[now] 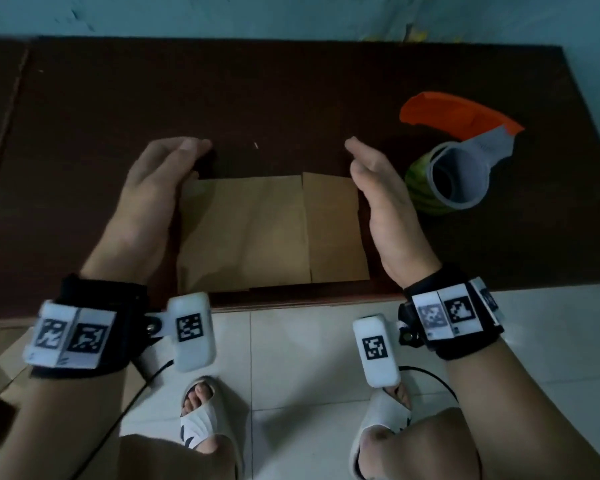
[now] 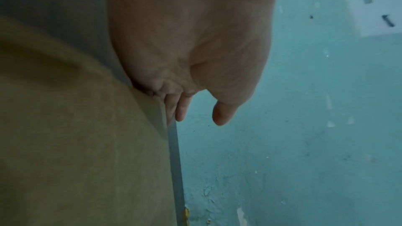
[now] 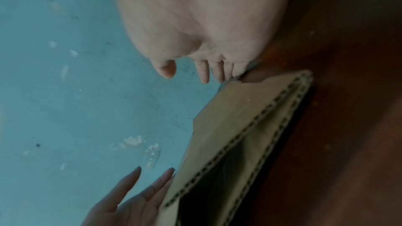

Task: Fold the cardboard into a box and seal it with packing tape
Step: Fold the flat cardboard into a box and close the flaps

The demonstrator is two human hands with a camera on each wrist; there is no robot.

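Flanking a flattened piece of cardboard point(image 1: 274, 233) that lies near the front edge of a dark wooden table point(image 1: 291, 91), a person's left hand point(image 1: 156, 192) and right hand point(image 1: 381, 206) stand on edge with fingers straight and together, palms facing the cardboard; neither has closed around anything. From the head view the left hand sits against the cardboard's left edge, and the left-wrist view shows its fingers point(image 2: 180, 109) along that edge, while the right hand stands just beside the right edge, with contact not clear. The right-wrist view shows the cardboard's open end parting slightly, its corrugated layers visible, which suggests the blank is beginning to be squeezed open into a tube. A tape dispenser with an orange blade guard point(image 1: 458, 154) lies to the right of the cardboard, beyond the right hand, untouched. Judged from this, the step in hand is squaring the flat blank into a box body, with folding of the flaps and taping still ahead. Doing it well likely means pressing inward evenly from both edges so the creases open together, keeping the palms flat against the sides so the thin board does not buckle, and steadying it on the table before the flaps are turned in
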